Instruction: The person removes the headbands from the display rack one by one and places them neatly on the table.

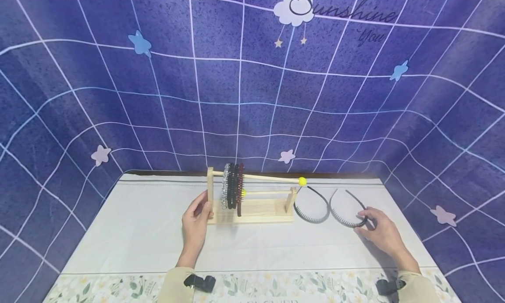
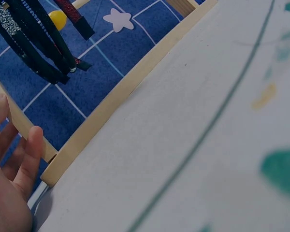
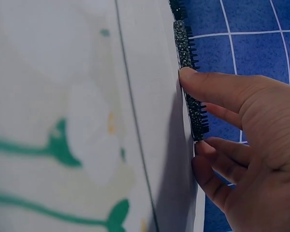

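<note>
My left hand (image 1: 195, 222) grips the left post of a wooden rack (image 1: 268, 219), fingers and thumb on either side of the upright. On the rack's upper rod, near that post, hang several toothed headbands (image 1: 232, 187) in silver, black and dark red. Their lower ends dangle free in the left wrist view. My right hand (image 1: 380, 229) pinches a dark, glittery headband (image 3: 189, 58) by its right side, thumb across the band. This headband lies on the table with its teeth facing inward. Another headband (image 1: 311, 219) lies just left of it, beside the rack's right end.
Yellow balls cap the rods, one ball (image 1: 302, 181) at the upper rod's right tip. White cloth with a floral front border covers the table (image 1: 252, 250). A blue gridded curtain (image 1: 252, 88) with stars and clouds rises behind and at both sides.
</note>
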A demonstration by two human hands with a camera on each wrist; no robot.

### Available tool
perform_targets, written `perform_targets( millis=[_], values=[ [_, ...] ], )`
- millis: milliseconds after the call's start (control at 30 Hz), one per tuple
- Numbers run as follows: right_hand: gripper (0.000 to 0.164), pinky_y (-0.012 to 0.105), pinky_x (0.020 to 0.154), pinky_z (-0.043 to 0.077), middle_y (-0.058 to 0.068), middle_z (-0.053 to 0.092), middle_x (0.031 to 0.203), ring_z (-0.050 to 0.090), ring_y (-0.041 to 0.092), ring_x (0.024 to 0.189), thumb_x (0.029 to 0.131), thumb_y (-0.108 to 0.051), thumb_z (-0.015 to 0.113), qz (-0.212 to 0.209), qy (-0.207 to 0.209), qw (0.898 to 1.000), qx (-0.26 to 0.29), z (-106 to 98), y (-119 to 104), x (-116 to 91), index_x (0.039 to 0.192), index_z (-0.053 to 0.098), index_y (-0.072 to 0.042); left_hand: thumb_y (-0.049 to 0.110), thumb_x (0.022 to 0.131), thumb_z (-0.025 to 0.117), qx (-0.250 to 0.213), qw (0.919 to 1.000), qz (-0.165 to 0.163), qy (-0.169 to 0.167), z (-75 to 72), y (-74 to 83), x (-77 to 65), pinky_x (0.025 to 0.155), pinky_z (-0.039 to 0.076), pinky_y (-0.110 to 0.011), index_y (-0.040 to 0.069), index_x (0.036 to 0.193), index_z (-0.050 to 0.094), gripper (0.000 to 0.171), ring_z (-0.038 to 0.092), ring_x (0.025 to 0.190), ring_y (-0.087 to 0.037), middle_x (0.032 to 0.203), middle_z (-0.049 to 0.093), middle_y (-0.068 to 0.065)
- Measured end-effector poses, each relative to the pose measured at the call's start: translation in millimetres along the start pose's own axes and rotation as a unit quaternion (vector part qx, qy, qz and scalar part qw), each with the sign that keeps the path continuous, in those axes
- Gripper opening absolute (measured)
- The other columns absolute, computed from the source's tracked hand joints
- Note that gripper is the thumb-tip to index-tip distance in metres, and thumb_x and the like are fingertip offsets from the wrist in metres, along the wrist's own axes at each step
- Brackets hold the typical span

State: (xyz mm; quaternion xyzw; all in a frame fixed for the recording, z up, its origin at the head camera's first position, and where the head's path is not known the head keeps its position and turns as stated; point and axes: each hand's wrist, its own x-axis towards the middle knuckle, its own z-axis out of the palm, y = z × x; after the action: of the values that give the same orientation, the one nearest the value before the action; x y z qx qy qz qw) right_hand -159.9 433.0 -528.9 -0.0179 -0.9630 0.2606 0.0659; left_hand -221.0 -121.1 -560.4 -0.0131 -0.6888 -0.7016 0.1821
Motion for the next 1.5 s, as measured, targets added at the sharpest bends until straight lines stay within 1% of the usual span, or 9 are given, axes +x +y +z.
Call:
perform_targets(
  millis=[267,600,700,800,900,967,1067,1167,1500],
  values=[
    [0.075,0.090,0.111,0.040,0.044,0.037,0.160,0.041,0.071,0.140,0.081,-0.015,0.098,-0.017,0.001,1.000,-0.022,-4.7,-7.1,-3.8,0.145,0.063,0.003,0.010,0.111,0.069,-0.001,1.0000,-0.001,0.003,0.3,1.3,-0.5,0.091,0.069,-0.021,0.002,0.152,0.064,0.042,0.068,0.115,-0.006,0.147,0.066,-0.011],
    [0.066,0.085,0.091,0.056,0.037,0.050,0.153,0.055,0.064,0.128,0.079,-0.009,0.098,-0.073,0.114,0.990,-0.037,-7.6,-30.4,-9.3,0.138,0.068,-0.002,0.013,0.111,0.069,0.003,1.0000,-0.004,0.004,0.2,0.8,0.0,0.092,0.069,-0.024,0.004,0.152,0.065,0.041,0.068,0.116,-0.008,0.146,0.066,-0.010],
    [0.064,0.074,0.079,0.064,0.035,0.054,0.152,0.065,0.058,0.115,0.080,-0.007,0.097,-0.081,0.145,0.985,-0.037,-9.7,-39.1,-11.0,0.137,0.069,-0.003,0.014,0.112,0.068,0.006,1.0000,-0.005,0.003,0.4,1.5,-0.2,0.093,0.069,-0.023,0.004,0.152,0.064,0.041,0.068,0.117,-0.007,0.147,0.066,-0.011],
    [0.060,0.045,0.073,0.068,0.030,0.059,0.148,0.070,0.049,0.103,0.080,-0.006,0.097,-0.096,0.185,0.978,-0.032,-12.0,-47.8,-11.0,0.135,0.072,-0.004,0.014,0.112,0.069,0.008,1.0000,-0.005,0.002,0.4,1.7,-0.4,0.093,0.069,-0.022,0.004,0.152,0.064,0.042,0.068,0.117,-0.006,0.147,0.066,-0.013],
    [0.056,0.014,0.070,0.055,0.026,0.066,0.142,0.070,0.036,0.094,0.078,-0.004,0.097,-0.109,0.230,0.967,-0.024,-14.6,-57.0,-9.7,0.130,0.075,-0.004,0.012,0.112,0.069,0.005,1.0000,-0.004,0.001,0.4,1.2,-0.5,0.093,0.069,-0.022,0.004,0.152,0.064,0.042,0.067,0.118,-0.006,0.148,0.065,-0.014],
    [0.054,0.003,0.069,0.045,0.023,0.069,0.139,0.067,0.021,0.092,0.078,-0.003,0.096,-0.111,0.254,0.961,-0.013,-16.7,-63.6,-9.0,0.128,0.077,-0.004,0.012,0.112,0.068,0.004,1.0000,-0.004,0.000,0.4,0.8,-0.3,0.093,0.068,-0.022,0.004,0.153,0.063,0.042,0.067,0.120,-0.006,0.149,0.065,-0.013],
    [0.050,-0.001,0.070,0.042,0.020,0.072,0.134,0.056,-0.007,0.093,0.078,-0.003,0.095,-0.113,0.282,0.953,0.007,-20.1,-74.3,-8.7,0.125,0.078,-0.002,0.012,0.112,0.067,0.003,1.0000,-0.001,0.000,0.3,0.8,-0.2,0.094,0.068,-0.022,0.003,0.153,0.063,0.042,0.066,0.120,-0.006,0.150,0.064,-0.014],
    [0.046,-0.002,0.071,0.043,0.019,0.074,0.132,0.045,-0.022,0.099,0.080,-0.001,0.094,-0.122,0.300,0.946,0.026,-23.7,-84.1,-8.9,0.123,0.079,-0.001,0.012,0.113,0.067,0.005,1.0000,0.004,0.000,0.0,0.9,-0.2,0.093,0.069,-0.022,0.003,0.153,0.063,0.042,0.067,0.119,-0.005,0.150,0.065,-0.014],
    [0.048,-0.003,0.074,0.049,0.017,0.075,0.131,0.055,-0.017,0.103,0.080,0.007,0.094,-0.139,0.303,0.939,0.079,-31.7,-111.5,-15.7,0.125,0.079,-0.001,0.010,0.111,0.069,-0.004,1.0000,0.000,0.003,-0.3,1.1,-0.5,0.091,0.070,-0.025,0.002,0.152,0.064,0.042,0.069,0.115,-0.007,0.149,0.066,-0.013]
  ],
)
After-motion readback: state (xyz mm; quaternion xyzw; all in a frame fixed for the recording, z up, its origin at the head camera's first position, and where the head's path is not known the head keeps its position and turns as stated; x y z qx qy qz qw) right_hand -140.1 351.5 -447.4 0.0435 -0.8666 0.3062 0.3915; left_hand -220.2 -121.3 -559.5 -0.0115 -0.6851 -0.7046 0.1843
